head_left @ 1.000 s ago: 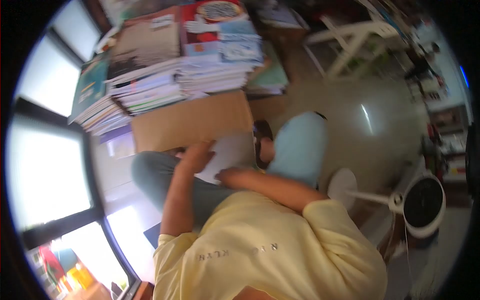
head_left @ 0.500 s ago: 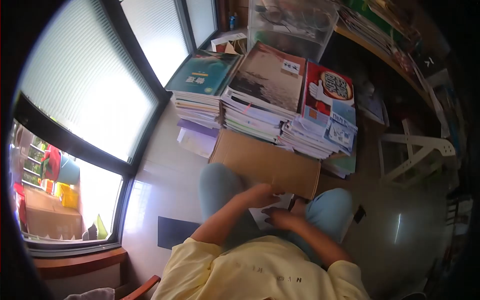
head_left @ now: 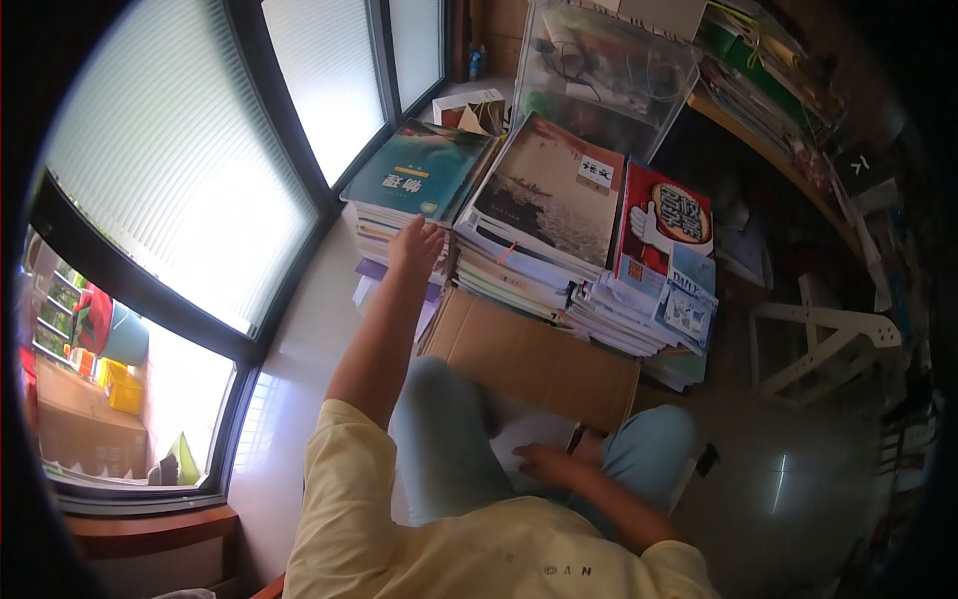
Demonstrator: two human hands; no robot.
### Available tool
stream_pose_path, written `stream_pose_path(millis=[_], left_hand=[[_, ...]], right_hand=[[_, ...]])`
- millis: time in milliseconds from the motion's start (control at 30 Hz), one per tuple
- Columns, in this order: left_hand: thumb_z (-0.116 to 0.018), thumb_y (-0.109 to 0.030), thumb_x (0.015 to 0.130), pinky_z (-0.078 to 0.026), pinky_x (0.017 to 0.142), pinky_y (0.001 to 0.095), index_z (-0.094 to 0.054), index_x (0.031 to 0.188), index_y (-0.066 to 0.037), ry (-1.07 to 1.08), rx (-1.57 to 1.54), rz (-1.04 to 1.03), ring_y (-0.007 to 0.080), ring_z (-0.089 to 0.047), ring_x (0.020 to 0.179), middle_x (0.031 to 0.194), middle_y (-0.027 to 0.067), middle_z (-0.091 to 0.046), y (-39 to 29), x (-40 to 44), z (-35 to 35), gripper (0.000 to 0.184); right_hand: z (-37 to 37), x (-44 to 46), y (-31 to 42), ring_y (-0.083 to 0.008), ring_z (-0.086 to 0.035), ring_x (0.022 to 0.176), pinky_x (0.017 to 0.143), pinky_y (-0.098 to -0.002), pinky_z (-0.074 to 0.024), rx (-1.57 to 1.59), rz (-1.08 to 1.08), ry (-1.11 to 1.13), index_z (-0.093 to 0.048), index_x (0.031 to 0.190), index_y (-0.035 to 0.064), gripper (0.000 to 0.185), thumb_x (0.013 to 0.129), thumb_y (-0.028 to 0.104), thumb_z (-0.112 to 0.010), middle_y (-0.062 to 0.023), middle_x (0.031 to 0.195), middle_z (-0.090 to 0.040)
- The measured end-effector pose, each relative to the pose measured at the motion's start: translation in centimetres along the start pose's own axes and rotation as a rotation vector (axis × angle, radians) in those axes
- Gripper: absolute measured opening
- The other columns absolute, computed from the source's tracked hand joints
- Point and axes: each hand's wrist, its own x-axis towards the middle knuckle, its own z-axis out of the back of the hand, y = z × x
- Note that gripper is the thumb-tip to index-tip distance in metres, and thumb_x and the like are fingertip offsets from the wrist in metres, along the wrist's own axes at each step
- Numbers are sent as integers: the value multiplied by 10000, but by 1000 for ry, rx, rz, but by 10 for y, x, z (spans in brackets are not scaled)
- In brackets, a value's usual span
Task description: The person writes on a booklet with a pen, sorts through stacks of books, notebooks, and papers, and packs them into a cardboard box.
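Note:
My left hand [head_left: 417,247] reaches forward to the near edge of the left book stack, its fingers apart and nothing visible in them. Whether it touches the books I cannot tell. A teal book [head_left: 414,175] lies on top of that stack. My right hand [head_left: 554,466] stays low between my knees, its fingers stretched over a white sheet or booklet [head_left: 514,436] partly hidden by my legs. Beyond my knees lies a flat brown cardboard piece [head_left: 529,349]. The middle stack has a brown-and-tan book [head_left: 549,195] on top, the right one a red book [head_left: 667,215].
Framed windows [head_left: 180,150] run along the left side. Behind the stacks stands a clear plastic storage box [head_left: 604,75]. A white folding frame [head_left: 828,344] is on the right, below a shelf edge [head_left: 778,160] loaded with papers. A blue-covered booklet [head_left: 689,304] lies by the red book.
My left hand has left the white sheet in my lap and moved forward and left to the teal book's stack. My right hand stays low over the sheet. The view has shifted slightly.

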Motion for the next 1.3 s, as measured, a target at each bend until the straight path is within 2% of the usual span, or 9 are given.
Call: stream_pose_path(millis=[200,433,533,733,900,1000,1133,1233,1300], left_hand=[[-639,-180,870,-525,553,306,-522,957,-24,-118,69,-9,244,-655,654,769,79,-591,2,5,-19,214],[-630,-70,848,-557,541,274,-517,938,7,-111,-44,-87,246,-650,663,777,112,-563,2,11,-25,164],[-631,-39,843,-568,543,296,-512,950,43,-33,-37,-6,256,-649,660,787,128,-558,-3,14,-21,180],[-655,1,821,-584,571,306,-535,950,66,-99,114,-97,254,-651,684,805,147,-581,6,12,-21,188],[-744,-74,769,-477,561,329,-612,873,-11,-109,349,-216,237,-638,688,801,96,-620,10,19,-17,180],[-773,-148,747,-419,569,341,-634,864,-32,-147,351,-109,206,-600,656,785,67,-633,17,2,-24,216],[-772,-221,748,-420,567,351,-663,887,-21,-47,404,-150,184,-558,625,779,68,-645,20,0,-20,267],[-761,-279,755,-412,547,324,-688,884,-10,-188,674,-306,166,-532,602,795,84,-650,19,3,-19,308],[-757,-308,753,-411,525,319,-703,875,-4,-78,636,-315,152,-524,597,775,94,-646,18,7,-14,331]], right_hand=[[-10,-8,-14,-370,-526,1146,1007,-408,-404,36,-23,-22,-499,1295,47,455,887,228,-582,-212,1245,-539],[-18,-4,-23,-364,-524,1151,1003,-408,-405,38,27,-55,-496,1296,51,454,889,235,-578,-208,1250,-536],[-17,-3,-19,-362,-527,1148,1000,-410,-407,14,-2,-15,-495,1299,57,451,892,235,-572,-205,1256,-532],[-15,-3,-13,-363,-530,1139,986,-413,-417,-18,-29,7,-492,1300,68,446,896,246,-554,-192,1255,-531],[-17,2,-15,-363,-529,1137,974,-418,-424,-38,-19,28,-495,1298,73,447,891,247,-552,-190,1242,-538],[-25,4,-20,-364,-527,1136,971,-423,-424,-58,-19,14,-496,1298,72,447,887,237,-553,-195,1233,-540],[-21,4,-14,-369,-524,1130,970,-432,-418,-91,-65,69,-493,1298,55,449,887,227,-548,-207,1225,-539],[-20,5,-14,-370,-527,1118,964,-435,-420,-104,-69,91,-490,1299,52,450,888,226,-546,-204,1213,-545],[-19,2,-12,-370,-531,1116,965,-436,-420,-73,-19,49,-499,1292,54,442,886,223,-549,-204,1211,-548]])
